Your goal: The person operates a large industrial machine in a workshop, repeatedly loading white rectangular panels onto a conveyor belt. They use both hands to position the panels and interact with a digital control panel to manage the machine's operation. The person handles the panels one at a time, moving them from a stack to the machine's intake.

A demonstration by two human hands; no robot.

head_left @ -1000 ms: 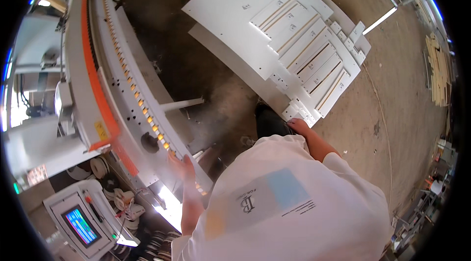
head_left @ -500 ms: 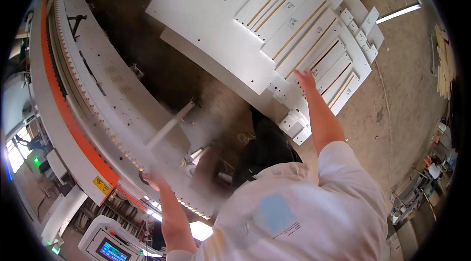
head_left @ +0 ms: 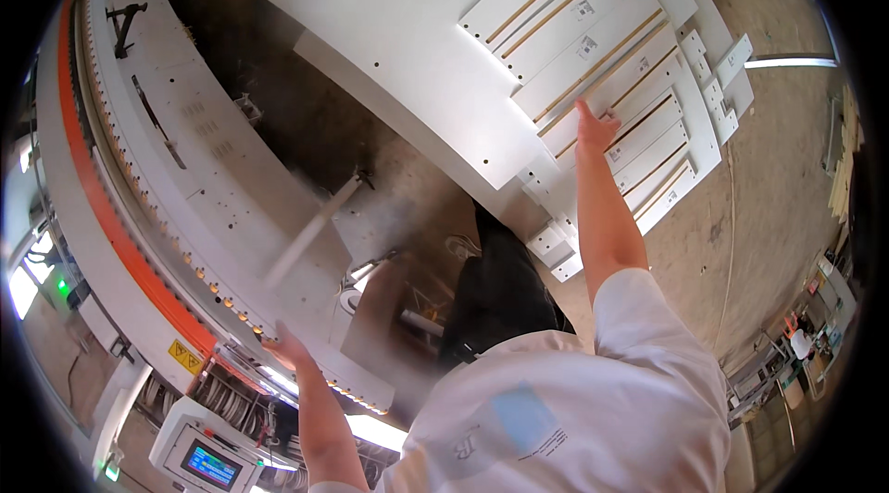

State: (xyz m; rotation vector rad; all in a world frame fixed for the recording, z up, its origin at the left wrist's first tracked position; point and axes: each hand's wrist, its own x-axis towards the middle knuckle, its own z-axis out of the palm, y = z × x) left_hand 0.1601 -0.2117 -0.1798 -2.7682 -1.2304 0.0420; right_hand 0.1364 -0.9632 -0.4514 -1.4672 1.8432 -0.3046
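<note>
My left hand (head_left: 290,348) rests at the edge of a long white machine, beside its row of small yellowish rollers (head_left: 227,300). Its thumb and fingers are apart, and I see nothing held in it. Out to the right, my right hand (head_left: 596,129) lies over a stack of white panels (head_left: 576,49) with narrow brown lines along them. Its thumb stretches toward a panel's brown edge, while the other fingers are spread and partly bent. It appears to touch that panel, but the contact is too small to be sure of.
Under the stack lies a large white board (head_left: 380,62). The machine has an orange strip (head_left: 130,248) and a white arm (head_left: 315,226). A control box with a lit screen (head_left: 211,463) stands at the lower left. Cluttered equipment (head_left: 787,359) lines the far right.
My right hand has moved farther onto the panels, away from me, and a brown edge now shows by its thumb. My left hand stays at the machine's edge. The view has shifted slightly.
</note>
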